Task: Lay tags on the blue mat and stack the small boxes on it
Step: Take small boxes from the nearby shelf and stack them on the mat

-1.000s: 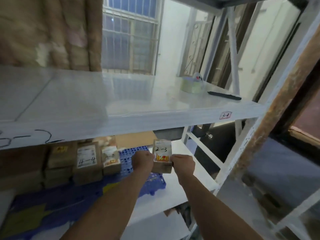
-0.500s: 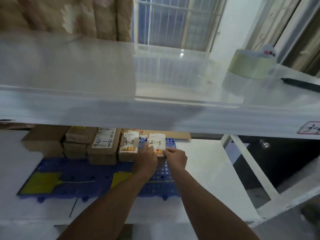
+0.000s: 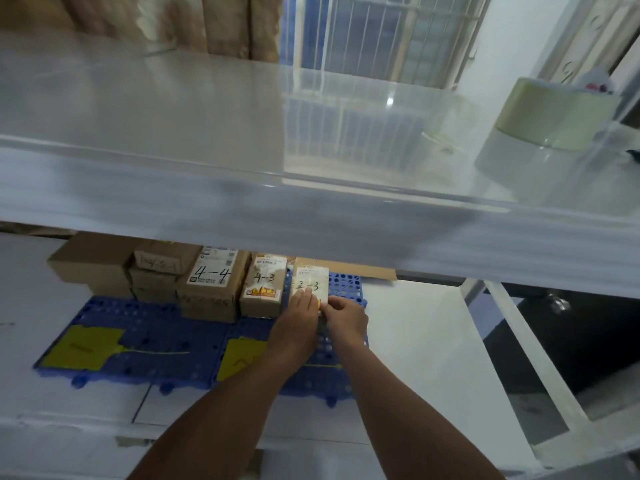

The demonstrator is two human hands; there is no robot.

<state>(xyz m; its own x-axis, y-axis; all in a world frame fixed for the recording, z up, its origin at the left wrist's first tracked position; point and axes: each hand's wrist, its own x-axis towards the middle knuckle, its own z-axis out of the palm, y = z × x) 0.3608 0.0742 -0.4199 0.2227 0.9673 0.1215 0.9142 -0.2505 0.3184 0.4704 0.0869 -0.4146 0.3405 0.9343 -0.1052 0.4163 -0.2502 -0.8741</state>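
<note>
Cardboard, so probably light and stiff: the small box marked 2-3 [image 3: 313, 278], over the blue mat [image 3: 156, 317] just beside box 4-3 [image 3: 263, 289], is pinched at its lower edges between left hand [image 3: 299, 323] and right hand [image 3: 348, 318], a sound hold.

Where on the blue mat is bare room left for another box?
The blue mat is bare between the left yellow tag and the right yellow tag, in front of the 4-4 box, and in a strip right of the 2-3 box held by the left hand and right hand. The back row from the 4-3 box leftward is packed.
</note>
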